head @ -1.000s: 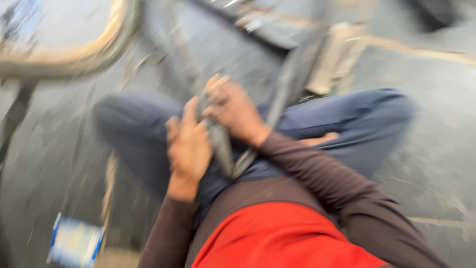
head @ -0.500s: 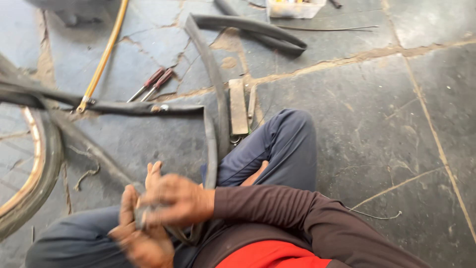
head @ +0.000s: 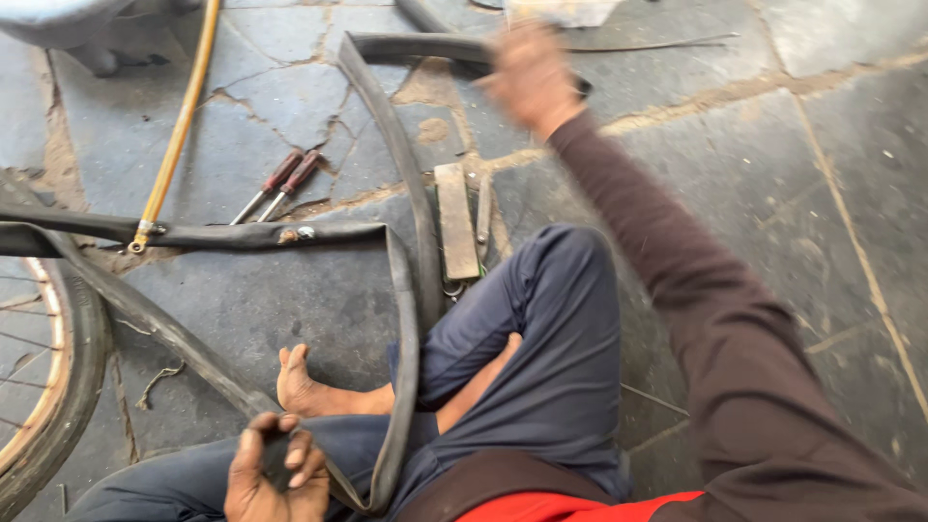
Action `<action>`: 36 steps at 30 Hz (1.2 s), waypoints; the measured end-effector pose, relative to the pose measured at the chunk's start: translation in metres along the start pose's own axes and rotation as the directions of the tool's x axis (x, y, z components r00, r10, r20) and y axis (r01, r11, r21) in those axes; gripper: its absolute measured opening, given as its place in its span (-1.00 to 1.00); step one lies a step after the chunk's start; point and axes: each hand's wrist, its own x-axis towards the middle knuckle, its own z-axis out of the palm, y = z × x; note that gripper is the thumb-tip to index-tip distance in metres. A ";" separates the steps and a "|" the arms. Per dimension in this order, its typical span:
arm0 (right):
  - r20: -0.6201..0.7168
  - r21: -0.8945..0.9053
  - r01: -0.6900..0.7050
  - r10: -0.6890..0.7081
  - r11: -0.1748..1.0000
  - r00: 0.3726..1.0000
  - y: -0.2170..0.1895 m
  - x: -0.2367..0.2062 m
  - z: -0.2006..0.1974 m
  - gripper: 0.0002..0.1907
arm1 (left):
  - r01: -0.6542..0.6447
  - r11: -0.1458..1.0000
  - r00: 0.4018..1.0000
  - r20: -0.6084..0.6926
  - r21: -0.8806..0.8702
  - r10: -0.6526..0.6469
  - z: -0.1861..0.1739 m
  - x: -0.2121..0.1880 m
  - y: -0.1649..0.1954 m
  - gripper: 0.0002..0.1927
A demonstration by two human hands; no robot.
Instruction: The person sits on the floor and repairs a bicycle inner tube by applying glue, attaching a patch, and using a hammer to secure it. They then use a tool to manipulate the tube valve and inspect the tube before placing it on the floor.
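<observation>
Gripping the limp black rubber inner tube [head: 401, 319] at 7 o'clock, the left hand [head: 275, 474] is clamped on it; the tube lies off the spoked wheel [head: 58, 387] at 9 o'clock. The right hand [head: 530, 72] reaches toward 12 o'clock, blurred; its grip cannot be told. Two red-handled screwdrivers [head: 280, 184] lie untouched.

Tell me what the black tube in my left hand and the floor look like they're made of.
Inner tube: seemingly matte black rubber; it lies flat and bends limply where the left hand grips it. Floor: apparently grey stone slabs, dull and worn, with cracks and sandy joints.
</observation>
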 end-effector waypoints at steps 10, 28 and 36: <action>0.121 0.145 -0.398 0.383 0.906 0.916 0.132 -0.008 0.069 0.01 | 0.048 0.905 0.962 -0.262 0.423 0.071 0.051 0.006 -0.019 -0.56; 0.362 0.188 -0.415 0.330 0.890 0.872 0.140 -0.068 0.063 -0.65 | 0.114 0.766 0.953 -0.287 0.632 0.094 0.060 0.029 -0.032 -0.47; 0.394 -0.138 -0.541 0.547 0.829 0.738 0.158 -0.073 0.073 -0.67 | 0.070 0.875 0.993 -0.117 0.478 -0.016 0.076 0.037 -0.034 -0.31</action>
